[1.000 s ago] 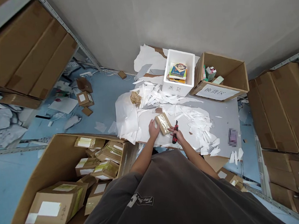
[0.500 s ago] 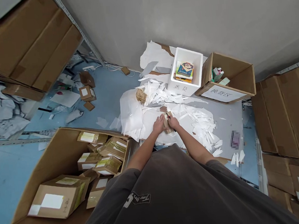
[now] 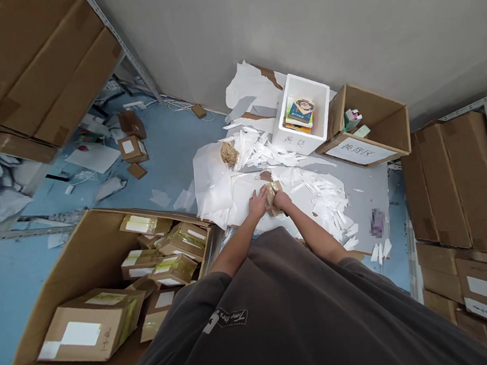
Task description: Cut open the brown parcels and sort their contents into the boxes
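A small brown cardboard box with shiny tape lies on the paper-strewn table in front of my body. My left hand rests against its left side, fingers partly spread and touching it. On the right, my right hand is closed at the box's right edge, around something dark and too small to make out. White paper strips surround the box on the right and behind it. Crumpled brown paper and a translucent plastic sheet are to the left.
Behind stand a white foam box holding books and a cardboard box with small cartons. A large open carton of parcels is at my left. Shelves with big cartons flank the right.
My right hand has shifted slightly down along the small box, and the fingers of my left hand look more spread. The whole view has moved a little.
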A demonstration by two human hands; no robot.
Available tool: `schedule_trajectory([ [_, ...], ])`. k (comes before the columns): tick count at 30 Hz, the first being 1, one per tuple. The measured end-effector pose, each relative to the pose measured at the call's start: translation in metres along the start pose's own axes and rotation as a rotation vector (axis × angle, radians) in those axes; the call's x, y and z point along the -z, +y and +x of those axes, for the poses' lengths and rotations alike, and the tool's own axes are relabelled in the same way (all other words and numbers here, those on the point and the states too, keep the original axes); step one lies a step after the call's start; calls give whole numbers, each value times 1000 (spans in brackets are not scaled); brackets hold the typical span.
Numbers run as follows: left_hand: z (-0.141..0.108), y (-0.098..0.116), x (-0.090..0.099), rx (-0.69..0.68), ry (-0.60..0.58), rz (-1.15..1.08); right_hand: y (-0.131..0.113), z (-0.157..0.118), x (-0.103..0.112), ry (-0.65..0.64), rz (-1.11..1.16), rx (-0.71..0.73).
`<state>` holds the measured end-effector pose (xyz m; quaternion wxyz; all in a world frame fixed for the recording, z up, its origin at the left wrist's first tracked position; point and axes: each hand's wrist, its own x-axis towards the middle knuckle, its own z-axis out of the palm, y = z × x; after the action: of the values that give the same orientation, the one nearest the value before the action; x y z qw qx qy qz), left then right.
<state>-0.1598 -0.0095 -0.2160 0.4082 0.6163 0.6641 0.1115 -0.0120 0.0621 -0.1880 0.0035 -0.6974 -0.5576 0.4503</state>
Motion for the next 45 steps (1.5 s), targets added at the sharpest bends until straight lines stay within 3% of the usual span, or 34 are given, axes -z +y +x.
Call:
schedule_trajectory([
  [4,0,4,-6,-3,-4,5,9,-8,3,-16,-42,-172],
  [8,0,5,-10,3,-13,-10,40,-37,1,-65,-21,-258],
  [12,0,2,-11,-10,-14,15,76,-74,-5,-40,-25,-262],
  [16,0,5,-11,2,-5,11,92,-93,-4,-6,-30,-232],
  [20,1,9,-10,20,-12,4,105,-100,14,-78,-26,-274],
  [22,1,11,-9,19,-30,20,114,-101,26,-39,7,-221],
  [26,-5,16,-12,13,-34,47,120,-89,34,126,53,-142],
  [32,-26,32,-21,11,109,228,104,-48,7,199,214,-250],
  [34,-29,37,-19,-127,55,321,105,-37,2,195,201,-212],
  [36,-27,39,-15,-303,-76,405,108,-30,1,203,149,-156],
  [38,-23,40,-12,-393,-168,494,109,-23,1,212,101,-117],
  [45,-15,45,-17,-294,-106,571,93,-1,10,159,0,-8],
])
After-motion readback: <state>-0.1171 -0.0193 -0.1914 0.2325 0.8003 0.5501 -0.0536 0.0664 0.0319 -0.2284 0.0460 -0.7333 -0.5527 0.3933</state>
